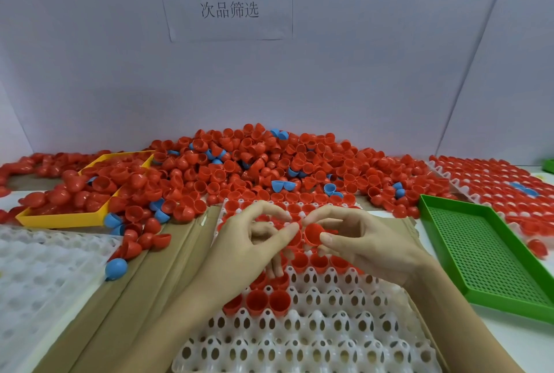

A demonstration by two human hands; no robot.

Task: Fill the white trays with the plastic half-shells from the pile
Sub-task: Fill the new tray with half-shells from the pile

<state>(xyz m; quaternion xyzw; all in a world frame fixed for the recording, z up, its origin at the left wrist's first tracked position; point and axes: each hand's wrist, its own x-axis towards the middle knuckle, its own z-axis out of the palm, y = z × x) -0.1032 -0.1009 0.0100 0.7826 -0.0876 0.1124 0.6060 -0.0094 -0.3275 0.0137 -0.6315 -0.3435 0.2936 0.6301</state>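
Note:
A big pile of red half-shells (254, 162), with a few blue ones mixed in, lies along the back of the table. In front of me sits a white tray (314, 336); its far rows hold red shells and its near rows are bare sockets. Both hands hover over the filled rows. My right hand (368, 246) pinches a red half-shell (313, 233) between thumb and fingers. My left hand (248, 249) has its fingers curled, thumb and forefinger meeting at another red shell (295, 237) right beside it.
A yellow tray (60, 218) holding red shells stands at the left, a green perforated tray (479, 252) at the right. Behind the green one lies a filled white tray (491, 183). Another white tray (39, 276) sits at the near left. Cardboard (144, 291) underlies the work.

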